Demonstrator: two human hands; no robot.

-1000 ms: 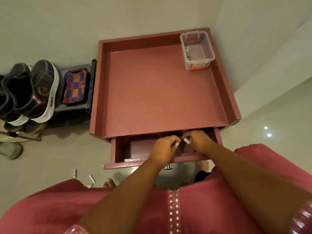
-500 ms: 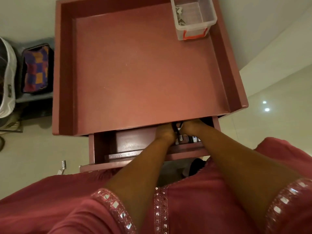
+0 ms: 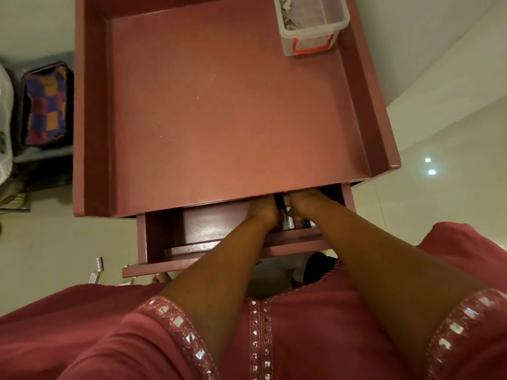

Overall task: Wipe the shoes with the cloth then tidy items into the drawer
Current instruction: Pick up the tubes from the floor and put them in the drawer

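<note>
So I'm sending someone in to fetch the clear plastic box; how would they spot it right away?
Start at the big reddish-pink cabinet with the raised rim round its top. Look to the top's far right corner, by the wall: the clear plastic box sits there alone. It is see-through, with an orange-red handle on its near side and small pale bits inside; nothing else stands on that top.

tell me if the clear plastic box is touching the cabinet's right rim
Cannot tell. In the head view the clear plastic box sits in the tabletop's far right corner, close beside the right rim, but neither contact nor gap shows plainly.
</note>
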